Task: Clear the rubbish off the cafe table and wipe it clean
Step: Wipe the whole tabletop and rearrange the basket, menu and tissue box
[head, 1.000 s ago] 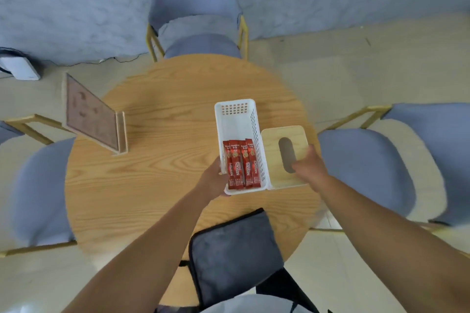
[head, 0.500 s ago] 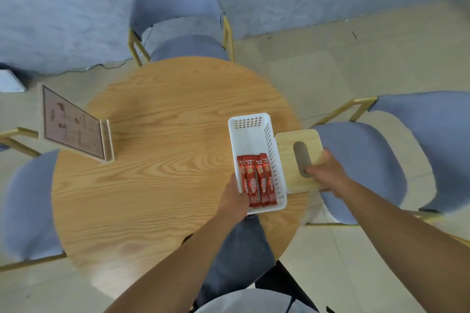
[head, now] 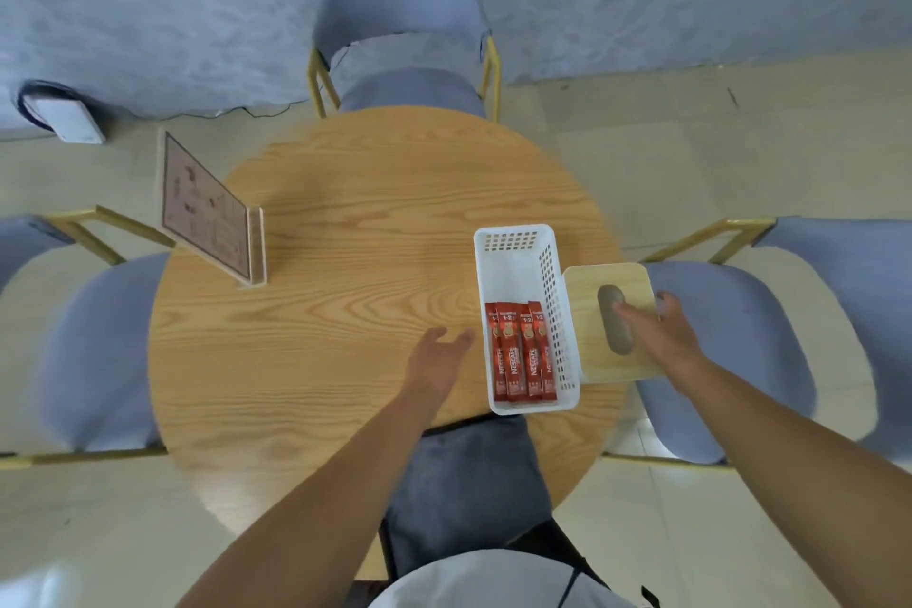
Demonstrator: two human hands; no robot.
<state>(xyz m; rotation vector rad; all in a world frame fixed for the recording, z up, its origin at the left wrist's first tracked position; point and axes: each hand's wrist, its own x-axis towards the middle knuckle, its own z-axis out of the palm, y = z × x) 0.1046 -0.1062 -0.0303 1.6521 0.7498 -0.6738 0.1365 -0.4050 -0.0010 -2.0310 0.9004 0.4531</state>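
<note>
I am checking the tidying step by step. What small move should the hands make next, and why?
Probably lift the right hand off the tissue box. The box sits flush beside the white basket near the table edge, and the left hand is open beside the basket, touching nothing.

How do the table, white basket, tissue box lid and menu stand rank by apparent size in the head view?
1. table
2. white basket; menu stand looks close to it, so their order is unsure
3. tissue box lid, partly under the right hand
</note>
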